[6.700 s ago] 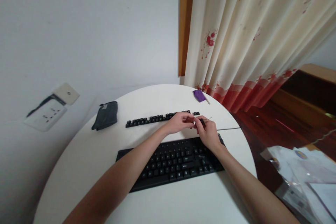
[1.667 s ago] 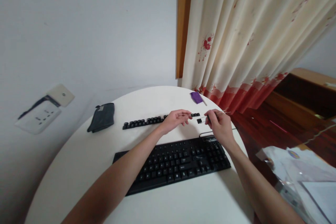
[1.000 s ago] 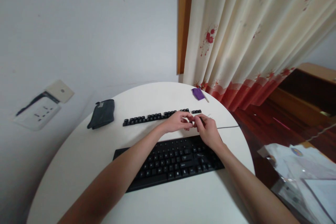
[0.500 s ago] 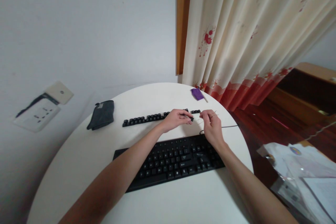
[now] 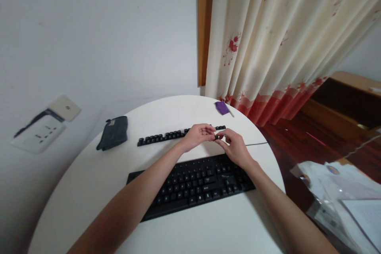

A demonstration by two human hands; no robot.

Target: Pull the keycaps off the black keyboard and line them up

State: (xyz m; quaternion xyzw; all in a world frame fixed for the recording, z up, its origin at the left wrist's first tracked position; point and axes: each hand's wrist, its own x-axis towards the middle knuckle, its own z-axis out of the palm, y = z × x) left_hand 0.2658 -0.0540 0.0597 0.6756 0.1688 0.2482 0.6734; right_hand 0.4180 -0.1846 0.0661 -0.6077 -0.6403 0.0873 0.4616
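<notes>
In the middle of the view, my left hand (image 5: 198, 135) is closed, its fingertips pinching a small black keycap (image 5: 216, 137). From the right, the thumb and fingertips of my right hand (image 5: 234, 146) close in on the same keycap and touch it. Whether some thin thing is also between the right fingers cannot be made out. Below the hands lies a black keyboard (image 5: 190, 184), partly covered by my left forearm. Behind the hands runs a row of loose black keycaps (image 5: 159, 138), its right part hidden by my left hand.
The round white table (image 5: 89, 182) stands against the wall. A dark zip pouch (image 5: 113, 133) lies at its left, a purple cloth piece (image 5: 221, 108) with a pale stick at its back right. A cable (image 5: 257, 143) crosses the right edge. Plastic bags (image 5: 330, 186) sit beyond it.
My right hand has moved left to meet the left one at the keycap. The thin strands seen by the right fingers earlier no longer show. The view has shifted slightly.
</notes>
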